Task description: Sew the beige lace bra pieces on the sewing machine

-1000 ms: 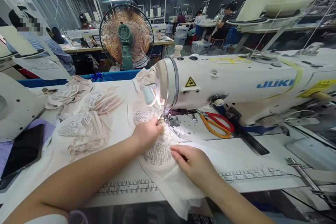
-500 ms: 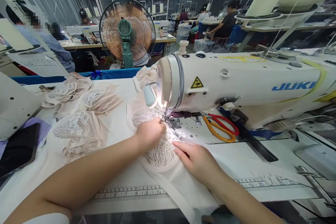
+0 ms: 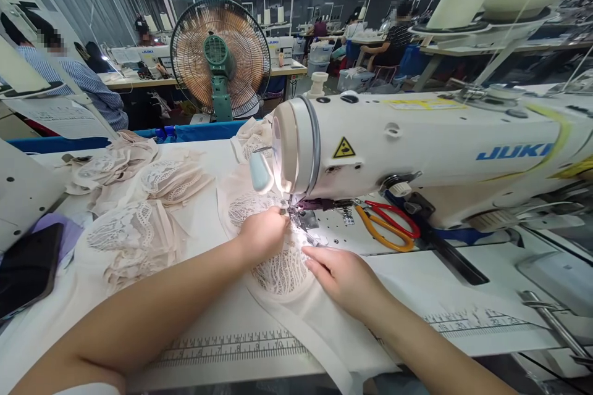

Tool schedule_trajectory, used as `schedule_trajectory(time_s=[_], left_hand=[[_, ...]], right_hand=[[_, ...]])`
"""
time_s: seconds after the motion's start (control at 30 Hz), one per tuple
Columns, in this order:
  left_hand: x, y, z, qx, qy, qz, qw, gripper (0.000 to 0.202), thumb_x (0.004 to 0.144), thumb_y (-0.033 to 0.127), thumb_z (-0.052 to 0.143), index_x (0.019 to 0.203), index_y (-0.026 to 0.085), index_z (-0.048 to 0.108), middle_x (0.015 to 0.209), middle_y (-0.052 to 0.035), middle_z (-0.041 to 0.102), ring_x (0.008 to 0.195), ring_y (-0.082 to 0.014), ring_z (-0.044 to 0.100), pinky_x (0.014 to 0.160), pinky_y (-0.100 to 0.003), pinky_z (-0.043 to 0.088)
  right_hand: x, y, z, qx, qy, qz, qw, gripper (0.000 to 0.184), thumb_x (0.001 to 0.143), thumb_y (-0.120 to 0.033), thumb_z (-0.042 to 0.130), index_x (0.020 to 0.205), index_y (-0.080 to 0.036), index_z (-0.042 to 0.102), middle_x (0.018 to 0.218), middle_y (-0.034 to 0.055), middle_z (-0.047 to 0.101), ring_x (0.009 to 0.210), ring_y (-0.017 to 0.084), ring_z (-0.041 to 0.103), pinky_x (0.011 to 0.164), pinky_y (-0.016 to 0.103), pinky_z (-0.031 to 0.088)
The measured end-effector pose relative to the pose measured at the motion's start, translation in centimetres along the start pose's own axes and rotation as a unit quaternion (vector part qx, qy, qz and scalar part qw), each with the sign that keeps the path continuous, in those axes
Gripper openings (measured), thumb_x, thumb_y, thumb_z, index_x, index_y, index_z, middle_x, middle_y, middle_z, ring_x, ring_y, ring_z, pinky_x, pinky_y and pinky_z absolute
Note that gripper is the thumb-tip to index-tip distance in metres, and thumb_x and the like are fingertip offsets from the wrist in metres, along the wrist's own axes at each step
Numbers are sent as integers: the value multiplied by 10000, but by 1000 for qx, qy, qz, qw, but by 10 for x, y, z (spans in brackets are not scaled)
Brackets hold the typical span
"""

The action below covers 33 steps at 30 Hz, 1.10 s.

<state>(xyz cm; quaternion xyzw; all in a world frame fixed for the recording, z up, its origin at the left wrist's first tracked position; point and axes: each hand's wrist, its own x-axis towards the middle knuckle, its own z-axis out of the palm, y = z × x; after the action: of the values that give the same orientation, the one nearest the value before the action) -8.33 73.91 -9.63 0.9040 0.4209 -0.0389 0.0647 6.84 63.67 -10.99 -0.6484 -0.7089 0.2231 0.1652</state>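
A cream lace bra (image 3: 280, 273) lies under the needle end of a white JUKI sewing machine (image 3: 370, 142). My left hand (image 3: 265, 234) is closed on the fabric right beside the lit needle area, its fingertips partly hidden near the presser foot. Lower down, my right hand (image 3: 343, 274) pinches the bra's right edge between thumb and fingers. A pale strap or band (image 3: 319, 345) trails from the bra over the table's front edge. Another part of the lace (image 3: 250, 207) extends behind my left hand.
Several lace bra pieces (image 3: 134, 234) are heaped at left, near a dark phone (image 3: 30, 271). Scissors with red and orange handles (image 3: 386, 234) lie on the machine bed. A printed ruler (image 3: 231, 345) runs along the table front. A large fan (image 3: 220, 58) stands behind; people sit farther back.
The view has shifted slightly, moving the surroundings a little to the left. Both hands keep almost the same hold on the bra, and the fabric's position at the needle looks nearly unchanged.
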Motion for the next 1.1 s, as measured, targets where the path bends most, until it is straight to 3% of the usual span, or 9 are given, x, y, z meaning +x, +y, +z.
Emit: schedule_trajectory(time_s=[0.2, 0.33, 0.4, 0.47, 0.57, 0.67, 0.8, 0.93, 1.1], left_hand=[[4, -3, -1, 15, 7, -10, 1000, 233, 843, 208, 402, 803, 153, 625, 860, -82, 544, 605, -176, 557, 477, -265, 377], [-2, -3, -1, 25, 19, -7, 999, 306, 865, 245, 357, 775, 140, 630, 884, -105, 547, 620, -193, 562, 498, -296, 414], [-12, -3, 1, 42, 37, 13, 998, 364, 885, 286, 327, 795, 127, 642, 1028, -144, 551, 721, -224, 577, 575, -339, 461], [-27, -3, 3, 72, 57, 48, 995, 416, 897, 364, 326, 892, 113, 659, 1242, -171, 488, 947, -284, 553, 766, -424, 477], [-50, -5, 3, 99, 28, 55, 993, 648, 838, 595, 379, 1232, 104, 536, 1435, -163, 322, 1290, -382, 275, 1015, -622, 251], [-62, -7, -1, 75, -72, 3, 995, 995, 672, 779, 460, 1418, 145, 282, 1502, -137, 153, 1364, -421, 34, 991, -729, 115], [-59, -15, -10, 32, -139, -41, 989, 1084, 604, 787, 535, 1451, 222, 163, 1521, -81, 8, 1374, -401, -14, 1013, -667, 210], [-48, -27, -15, 26, -130, -39, 990, 1065, 600, 780, 551, 1446, 247, 183, 1525, -65, -1, 1381, -378, 22, 1049, -585, 248], [-36, -44, -17, 30, -105, -7, 994, 1013, 628, 736, 576, 1436, 238, 222, 1527, -83, 34, 1378, -378, 59, 1063, -547, 244]], right_hand=[[6, -2, -2, -18, -18, 24, 999, 371, 892, -261, 389, 1189, -200, 602, 1070, 66, 684, 974, 225, 622, 760, 323, 474], [1, -9, -6, -83, -23, 20, 996, 357, 902, -255, 378, 1178, -224, 602, 950, 58, 703, 871, 224, 636, 663, 301, 442], [-5, -11, -9, -117, -29, 8, 993, 343, 904, -232, 367, 1133, -223, 621, 868, 56, 698, 814, 221, 631, 622, 293, 416], [-14, -11, -12, -142, -40, -8, 989, 328, 894, -195, 364, 1066, -217, 642, 796, 49, 678, 770, 216, 616, 593, 290, 392], [-22, -7, -14, -159, -64, -24, 985, 331, 857, -145, 393, 1077, -221, 628, 785, 44, 653, 769, 223, 597, 580, 295, 378], [-23, -1, -13, -152, -88, -28, 984, 382, 836, -138, 409, 1158, -234, 591, 836, 49, 654, 826, 238, 598, 617, 310, 399], [-16, 4, -12, -135, -99, -32, 985, 421, 846, -175, 410, 1238, -250, 545, 929, 54, 675, 891, 243, 606, 670, 325, 419], [-6, 2, -12, -158, -102, -29, 982, 455, 850, -199, 414, 1291, -275, 497, 956, 56, 689, 880, 244, 619, 620, 307, 397], [6, -6, -17, -189, -104, -16, 976, 431, 869, -228, 396, 1282, -290, 498, 797, 46, 700, 711, 221, 629, 496, 277, 282]])
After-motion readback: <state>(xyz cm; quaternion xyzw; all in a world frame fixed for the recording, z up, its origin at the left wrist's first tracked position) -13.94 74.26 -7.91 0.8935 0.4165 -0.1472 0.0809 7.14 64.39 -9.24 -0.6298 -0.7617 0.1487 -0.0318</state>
